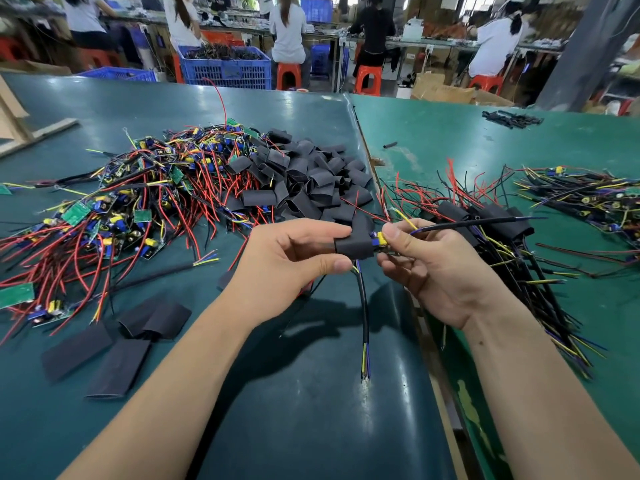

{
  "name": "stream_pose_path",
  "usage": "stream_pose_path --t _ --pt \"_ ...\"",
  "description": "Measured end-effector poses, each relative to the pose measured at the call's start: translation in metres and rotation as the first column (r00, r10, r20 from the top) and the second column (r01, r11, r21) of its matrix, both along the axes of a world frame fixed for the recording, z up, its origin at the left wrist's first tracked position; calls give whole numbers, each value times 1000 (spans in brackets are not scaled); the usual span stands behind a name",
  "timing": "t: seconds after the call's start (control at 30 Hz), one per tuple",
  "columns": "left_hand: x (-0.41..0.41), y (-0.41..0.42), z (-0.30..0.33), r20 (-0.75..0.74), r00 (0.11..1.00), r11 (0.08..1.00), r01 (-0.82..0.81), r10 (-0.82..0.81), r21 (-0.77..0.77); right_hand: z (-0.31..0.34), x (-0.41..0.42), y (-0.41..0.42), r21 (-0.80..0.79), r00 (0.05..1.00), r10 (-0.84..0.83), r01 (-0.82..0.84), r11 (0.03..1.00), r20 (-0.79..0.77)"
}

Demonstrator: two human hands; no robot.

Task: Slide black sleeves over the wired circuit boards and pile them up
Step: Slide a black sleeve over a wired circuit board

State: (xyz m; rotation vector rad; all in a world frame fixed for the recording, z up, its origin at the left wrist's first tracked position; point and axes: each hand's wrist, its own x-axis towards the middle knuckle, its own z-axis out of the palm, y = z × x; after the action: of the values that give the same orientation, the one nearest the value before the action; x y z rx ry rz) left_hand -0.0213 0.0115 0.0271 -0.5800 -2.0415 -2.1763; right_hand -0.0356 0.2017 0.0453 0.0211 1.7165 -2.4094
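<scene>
My left hand [294, 258] pinches a black sleeve [353, 245] between thumb and fingers above the table's middle. My right hand [429, 265] pinches the wired circuit board [381, 239], whose yellow and blue parts stick out of the sleeve's right end. The board's black cable [363, 306] hangs down below the sleeve, and another black lead runs off to the right. A heap of bare wired boards [145, 195] lies at the left. Loose black sleeves [311, 178] are heaped behind my hands. Sleeved boards [495, 220] are piled to the right.
Flat black sleeves [117, 348] lie on the green table [311, 410] at the near left. More wired boards [588, 199] lie at the far right, and black tube pieces [512, 118] at the back right. Beyond the table stand blue crates [225, 67], orange stools and seated people.
</scene>
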Motion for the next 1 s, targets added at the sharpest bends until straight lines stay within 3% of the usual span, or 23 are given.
stream_pose_path --t 0.17,0.4,0.63,0.7,0.83,0.9,1.0 --pt "0 0 -1 -6 1000 999 -12 12 -33 0 0 0 -25 999 31 -31 999 19" --pt "-3 0 -4 0 1000 997 3 -3 79 -4 -1 -2 -77 997 21 -27 997 -74" --pt "-6 0 -8 25 999 990 29 -33 138 -3 -1 -2 -110 999 21 -23 994 -25" --pt "-5 1 -7 -35 999 999 10 -8 48 -4 -1 -6 -129 1000 -9 8 992 -9" --pt "-3 3 -11 -300 940 924 -253 164 -288 -8 -1 -11 -76 1000 -30 30 997 -6" --pt "-2 1 -13 -423 882 862 -370 208 -347 -10 -1 -13 -30 998 -35 33 999 -45" --pt "0 -1 -12 -475 845 812 -447 245 -376 -10 1 -12 46 990 -37 44 998 -139"
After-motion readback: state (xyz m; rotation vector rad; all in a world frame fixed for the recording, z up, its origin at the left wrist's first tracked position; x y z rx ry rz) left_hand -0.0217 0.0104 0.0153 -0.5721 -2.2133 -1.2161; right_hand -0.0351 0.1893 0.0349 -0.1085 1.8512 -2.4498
